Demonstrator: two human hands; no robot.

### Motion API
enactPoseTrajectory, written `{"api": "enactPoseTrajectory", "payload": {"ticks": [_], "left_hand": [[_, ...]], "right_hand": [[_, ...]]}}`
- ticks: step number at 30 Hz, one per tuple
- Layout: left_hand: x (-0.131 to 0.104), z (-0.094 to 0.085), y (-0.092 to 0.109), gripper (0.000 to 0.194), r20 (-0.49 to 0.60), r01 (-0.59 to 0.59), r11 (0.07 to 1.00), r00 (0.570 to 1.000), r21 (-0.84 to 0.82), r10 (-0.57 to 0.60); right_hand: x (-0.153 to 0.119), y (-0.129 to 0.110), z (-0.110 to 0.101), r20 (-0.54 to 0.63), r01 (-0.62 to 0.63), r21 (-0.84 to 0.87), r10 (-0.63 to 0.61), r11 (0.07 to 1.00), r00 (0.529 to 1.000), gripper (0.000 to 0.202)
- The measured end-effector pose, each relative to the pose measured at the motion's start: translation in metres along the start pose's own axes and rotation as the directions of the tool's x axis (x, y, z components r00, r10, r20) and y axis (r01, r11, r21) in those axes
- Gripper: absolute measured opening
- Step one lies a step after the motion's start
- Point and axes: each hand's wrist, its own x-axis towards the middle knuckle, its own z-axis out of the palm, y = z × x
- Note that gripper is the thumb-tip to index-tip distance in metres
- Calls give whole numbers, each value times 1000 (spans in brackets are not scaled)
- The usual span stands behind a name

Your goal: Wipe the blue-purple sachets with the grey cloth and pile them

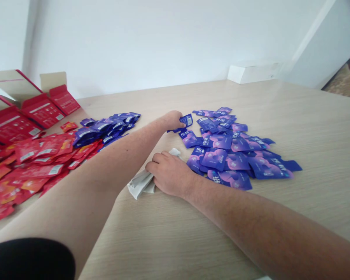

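Note:
My left hand point(172, 119) reaches far across the table, its fingers closed on a small purple sachet point(187, 120) with a barcode label showing. Nearer to me, my right hand point(172, 173) is wrapped around a crumpled white cloth point(141, 183), which pokes out on both sides of the fingers and rests on the tabletop. Right of both hands spreads a loose heap of purple sachets point(216, 157) with pink patterns and white lettering. One purple sachet point(189, 138) from that heap lies just below the held one.
Left of my left arm lie a pile of purple sachets point(105, 126) and a larger pile of red and orange sachets point(43, 159). Behind them stand open red cartons point(42, 111). A white box-like block point(252, 73) sits at the table's back edge, against the wall.

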Motion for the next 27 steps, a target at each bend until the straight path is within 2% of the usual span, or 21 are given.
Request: {"api": "enactPoseTrajectory", "payload": {"ticks": [5, 7, 9, 11, 13, 15, 18, 21, 25, 27], "left_hand": [[-50, -10, -14, 38, -81, 46, 995, 995, -91, -53], [-78, -15, -25, 35, -101, 108, 932, 983, -347, -152], [-109, -20, -39, 31, -39, 143, 745, 974, -651, -221], [-139, -25, -53, 26, 38, 166, 447, 959, -879, -281], [-168, -30, -66, 24, 100, 193, 246, 933, -950, -347], [-193, -34, -74, 23, 158, 233, 148, 904, -961, -397], [-222, -35, -78, 19, 216, 290, 89, 855, -953, -472], [-239, -26, -77, 14, 255, 340, 67, 808, -938, -531], [-250, -11, -76, 8, 268, 356, 73, 809, -932, -522], [-253, -6, -75, 9, 235, 375, 190, 827, -907, -511]], "right_hand": [[0, -3, -1, 12, -11, 21, 11, 1000, 1000, 20], [0, -4, 0, 8, -12, 24, 12, 1000, 1000, 21], [1, -5, 2, 8, -18, 40, 17, 999, 1000, 23], [1, -6, 3, 9, -28, 63, 28, 998, 1000, 24], [1, -6, 3, 3, -42, 82, 41, 996, 999, 25], [0, -7, 3, -8, -62, 93, 63, 994, 998, 26], [1, -7, 3, -34, -102, 117, 107, 988, 994, 30], [3, -6, 2, -86, -173, 143, 186, 975, 979, 28], [6, 3, -1, -187, -302, 172, 332, 938, 925, 23], [8, 8, -4, -254, -354, 234, 408, 906, 877, 22]]}}
